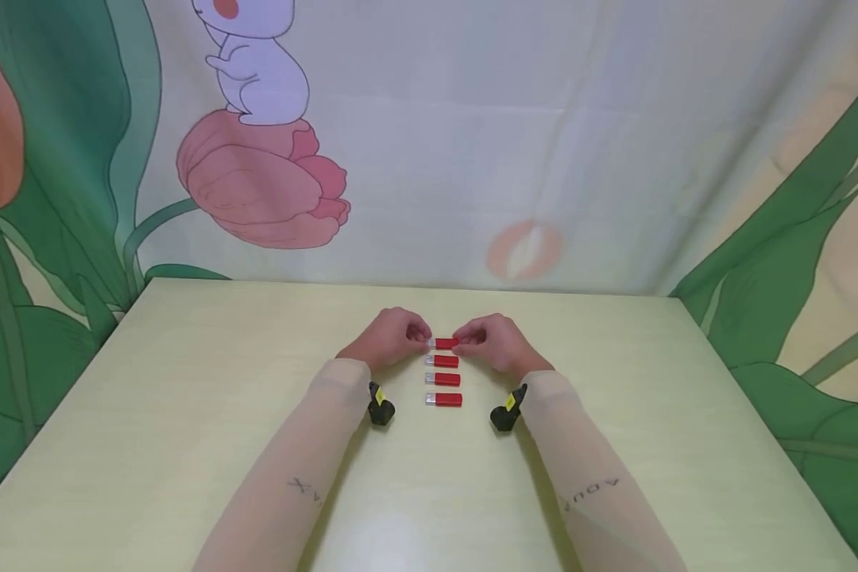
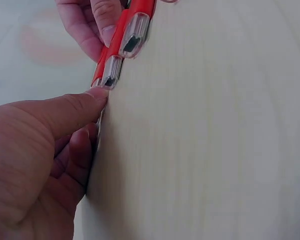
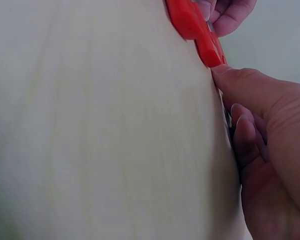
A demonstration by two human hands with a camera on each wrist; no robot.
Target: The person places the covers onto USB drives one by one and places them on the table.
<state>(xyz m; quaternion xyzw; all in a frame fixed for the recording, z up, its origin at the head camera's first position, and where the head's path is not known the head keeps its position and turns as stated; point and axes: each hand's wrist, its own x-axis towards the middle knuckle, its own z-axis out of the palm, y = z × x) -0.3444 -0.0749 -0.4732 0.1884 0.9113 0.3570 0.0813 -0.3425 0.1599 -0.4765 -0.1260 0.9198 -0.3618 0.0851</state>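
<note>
A red USB flash drive with a clear cap lies crosswise at the far end of a column of similar drives. My left hand pinches its clear-capped end between thumb and fingers. At the red end, my right hand holds it with thumb and forefinger. In the left wrist view my left thumb meets the cap's tip, and the right wrist view has my right thumb against the red body. Nearer to me lie three more drives: one close by, a second, and the nearest.
The drives lie on a pale wood-grain table. Behind its far edge hangs a printed curtain with flowers and leaves. Black wrist cameras, left and right, flank the column.
</note>
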